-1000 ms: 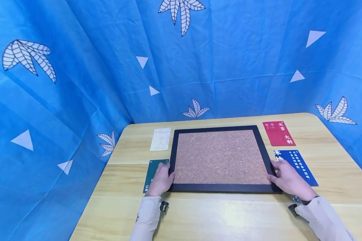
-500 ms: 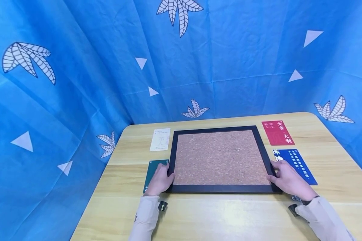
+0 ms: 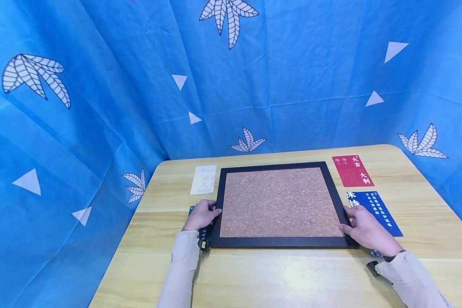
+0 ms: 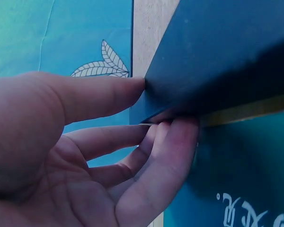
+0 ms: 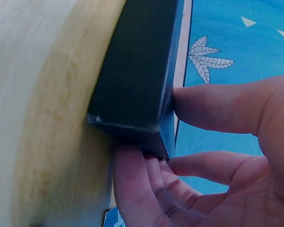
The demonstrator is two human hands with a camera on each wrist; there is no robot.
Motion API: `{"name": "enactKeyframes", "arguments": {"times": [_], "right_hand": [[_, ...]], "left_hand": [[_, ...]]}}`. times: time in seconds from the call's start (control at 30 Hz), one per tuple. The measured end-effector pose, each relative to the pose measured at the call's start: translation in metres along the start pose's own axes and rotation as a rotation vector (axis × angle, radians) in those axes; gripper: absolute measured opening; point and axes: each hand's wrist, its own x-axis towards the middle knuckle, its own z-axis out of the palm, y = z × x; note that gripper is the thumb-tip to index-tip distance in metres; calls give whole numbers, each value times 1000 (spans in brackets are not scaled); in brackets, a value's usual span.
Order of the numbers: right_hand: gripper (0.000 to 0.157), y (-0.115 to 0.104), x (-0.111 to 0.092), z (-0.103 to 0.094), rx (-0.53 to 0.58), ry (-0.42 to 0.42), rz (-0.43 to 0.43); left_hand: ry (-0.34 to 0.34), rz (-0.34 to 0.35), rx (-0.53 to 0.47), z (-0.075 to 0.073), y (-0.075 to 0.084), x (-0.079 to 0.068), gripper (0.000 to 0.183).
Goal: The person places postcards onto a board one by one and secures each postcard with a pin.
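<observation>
A cork board with a black frame [image 3: 281,242] lies on the wooden table, its cork face [image 3: 279,203] up. My left hand [image 3: 201,215] grips the left side of the frame. In the left wrist view its thumb [image 4: 106,97] presses the frame while the fingers [image 4: 163,170] curl under the edge. At the right side, near the front corner, my right hand [image 3: 369,229] pinches the frame, thumb [image 5: 217,106] on one face and fingers beneath. A dark green card [image 4: 241,175] lies by the left hand, mostly covered in the head view.
Beyond the left hand lies a white card [image 3: 203,179]. To the board's right are a red card [image 3: 352,171] and a blue card [image 3: 381,214], the latter partly under the right hand. A blue patterned curtain [image 3: 304,77] borders the table [image 3: 269,273] at the back and left.
My left hand has slid farther up the board's left edge, and its wrist now covers most of the green card. The right hand keeps its hold on the frame.
</observation>
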Motion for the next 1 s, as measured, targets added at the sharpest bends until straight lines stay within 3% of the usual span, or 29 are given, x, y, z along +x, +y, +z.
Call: {"name": "enactKeyframes", "arguments": {"times": [0.13, 0.57, 0.7, 1.0], "right_hand": [[69, 0, 0, 0, -6, 9, -11], [68, 2, 3, -7, -2, -15, -23], [65, 5, 7, -21, 5, 13, -34], [68, 18, 30, -57, 43, 44, 48]], "left_hand": [[-11, -42, -72, -2, 1, 2, 35], [-40, -88, -103, -5, 3, 3, 39], [-49, -73, -89, -7, 5, 2, 40], [-36, -75, -75, -6, 7, 0, 37]]}}
